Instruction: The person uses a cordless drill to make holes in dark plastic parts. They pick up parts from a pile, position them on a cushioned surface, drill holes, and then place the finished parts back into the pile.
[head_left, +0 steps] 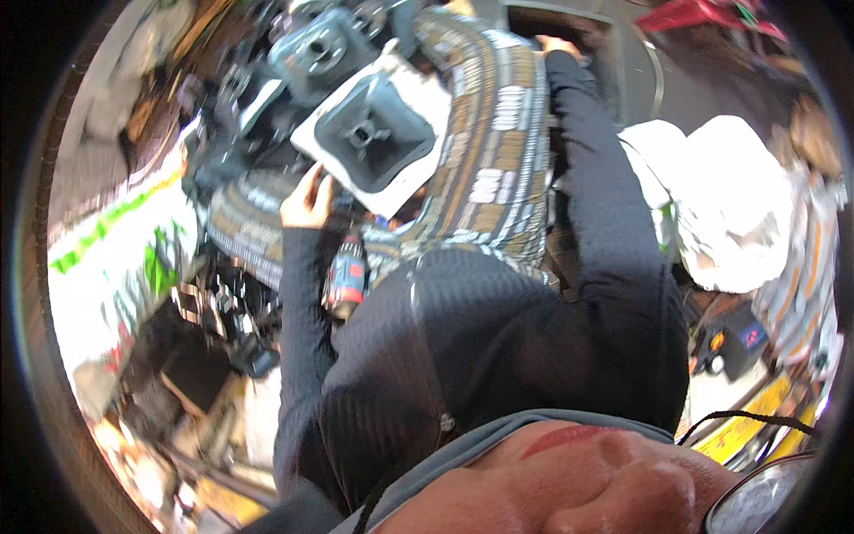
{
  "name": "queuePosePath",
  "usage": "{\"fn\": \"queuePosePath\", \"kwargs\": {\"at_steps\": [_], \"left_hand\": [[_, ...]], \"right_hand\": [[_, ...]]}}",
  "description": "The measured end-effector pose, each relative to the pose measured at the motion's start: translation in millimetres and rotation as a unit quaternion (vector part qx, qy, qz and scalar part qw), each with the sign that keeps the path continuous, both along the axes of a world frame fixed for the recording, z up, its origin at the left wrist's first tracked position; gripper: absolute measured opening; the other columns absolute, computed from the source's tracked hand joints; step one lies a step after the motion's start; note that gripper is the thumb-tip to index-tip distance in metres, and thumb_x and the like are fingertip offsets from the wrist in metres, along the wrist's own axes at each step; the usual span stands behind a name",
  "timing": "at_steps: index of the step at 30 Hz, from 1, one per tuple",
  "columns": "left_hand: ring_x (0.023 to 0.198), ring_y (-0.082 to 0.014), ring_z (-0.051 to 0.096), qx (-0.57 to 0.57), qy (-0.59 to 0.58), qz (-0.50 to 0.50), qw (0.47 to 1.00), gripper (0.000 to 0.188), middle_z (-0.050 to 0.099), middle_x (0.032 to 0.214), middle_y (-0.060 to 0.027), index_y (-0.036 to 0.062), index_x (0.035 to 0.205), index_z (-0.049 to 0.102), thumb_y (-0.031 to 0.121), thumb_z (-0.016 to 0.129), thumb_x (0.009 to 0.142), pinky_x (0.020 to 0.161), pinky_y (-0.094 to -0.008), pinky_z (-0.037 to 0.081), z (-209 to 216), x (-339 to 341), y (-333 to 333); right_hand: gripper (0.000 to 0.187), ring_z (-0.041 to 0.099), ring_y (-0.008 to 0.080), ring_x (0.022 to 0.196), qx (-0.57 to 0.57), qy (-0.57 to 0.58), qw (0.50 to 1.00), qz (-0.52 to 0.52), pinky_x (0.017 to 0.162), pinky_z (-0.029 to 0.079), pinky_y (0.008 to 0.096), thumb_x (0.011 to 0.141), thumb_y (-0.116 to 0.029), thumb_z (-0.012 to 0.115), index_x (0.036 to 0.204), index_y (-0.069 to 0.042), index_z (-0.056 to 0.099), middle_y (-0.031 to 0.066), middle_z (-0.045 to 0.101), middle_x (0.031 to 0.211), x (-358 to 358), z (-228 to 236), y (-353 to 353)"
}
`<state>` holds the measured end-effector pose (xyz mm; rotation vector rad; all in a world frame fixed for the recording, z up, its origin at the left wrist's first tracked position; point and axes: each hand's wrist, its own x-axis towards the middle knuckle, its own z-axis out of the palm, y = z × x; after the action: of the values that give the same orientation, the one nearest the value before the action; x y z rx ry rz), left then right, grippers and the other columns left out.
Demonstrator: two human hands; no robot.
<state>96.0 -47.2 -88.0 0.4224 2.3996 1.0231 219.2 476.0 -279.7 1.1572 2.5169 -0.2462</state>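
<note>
My left hand (307, 203) pinches the lower-left edge of a white square panel (411, 198) at my lap. On the panel sits a grey, square, bowl-like plastic part (378, 133) with rounded corners and a small hub in its middle. Stretched far forward and right, my right hand (559, 46) is at the edge of a dark open box or tray (592, 67); its fingers are blurred and partly hidden. Beside my left forearm lies a red and dark cordless drill (345, 280).
Several similar grey plastic parts (322, 52) are heaped beyond the panel. White bags (734, 205) stand right of my arm. White and green packaging (133, 258) lies at left, above assorted clutter. A small dark device (731, 343) and yellow pieces (747, 418) are at lower right.
</note>
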Motion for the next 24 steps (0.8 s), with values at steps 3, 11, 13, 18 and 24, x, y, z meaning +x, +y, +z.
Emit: {"fn": "queuePosePath", "kwargs": {"at_steps": [3, 11, 13, 18, 24], "left_hand": [[0.048, -0.0031, 0.046, -0.033, 0.113, -0.058, 0.991, 0.034, 0.054, 0.057, 0.0023, 0.0116, 0.116, 0.059, 0.021, 0.063, 0.084, 0.048, -0.0205, 0.040, -3, 2, -10], [0.051, -0.0037, 0.050, 0.041, -0.013, 0.032, 0.999, 0.033, 0.059, 0.069, 0.0009, 0.0091, 0.114, 0.059, 0.021, 0.063, 0.084, 0.045, -0.0192, 0.039, 5, -20, 10], [0.053, -0.0053, 0.051, 0.134, -0.133, 0.072, 0.979, 0.032, 0.060, 0.080, -0.0031, 0.0090, 0.114, 0.059, 0.023, 0.062, 0.085, 0.043, -0.0185, 0.038, 6, -23, 23], [0.059, -0.0066, 0.054, 0.185, -0.251, 0.110, 0.944, 0.037, 0.060, 0.087, -0.0032, 0.0077, 0.113, 0.059, 0.028, 0.064, 0.083, 0.043, -0.0201, 0.043, -11, -35, 45], [0.069, -0.0146, 0.063, 0.110, -0.210, 0.040, 0.971, 0.043, 0.064, 0.088, -0.0071, 0.0132, 0.122, 0.052, 0.022, 0.064, 0.081, 0.052, -0.0285, 0.054, -51, -36, 43]], "right_hand": [[0.055, 0.053, 0.0277, 0.112, -0.019, -0.074, 0.997, 0.005, 0.090, 0.044, 0.0455, 0.069, -0.043, 0.071, 0.118, -0.022, 0.055, 0.0078, 0.056, 0.121, -10, -4, 7], [0.061, 0.049, 0.0067, 0.055, -0.036, 0.377, 0.924, 0.042, 0.058, 0.046, 0.0237, 0.068, -0.036, 0.077, 0.114, 0.000, 0.057, 0.0000, 0.058, 0.065, 30, 179, -79], [0.052, 0.058, 0.0145, 0.074, -0.198, 0.466, 0.845, 0.173, 0.066, 0.048, 0.0291, 0.072, -0.030, 0.072, 0.116, -0.008, 0.056, 0.0055, 0.062, 0.088, 0, 194, -154], [0.047, 0.061, 0.0263, 0.088, -0.116, 0.278, 0.859, 0.415, 0.074, 0.049, 0.0376, 0.073, -0.031, 0.068, 0.115, -0.016, 0.052, 0.0084, 0.062, 0.099, -48, 169, -290], [0.051, 0.061, 0.0271, 0.086, -0.183, 0.216, 0.876, 0.391, 0.072, 0.049, 0.0372, 0.079, -0.036, 0.063, 0.124, -0.018, 0.047, 0.0101, 0.062, 0.097, -53, 154, -303]]}}
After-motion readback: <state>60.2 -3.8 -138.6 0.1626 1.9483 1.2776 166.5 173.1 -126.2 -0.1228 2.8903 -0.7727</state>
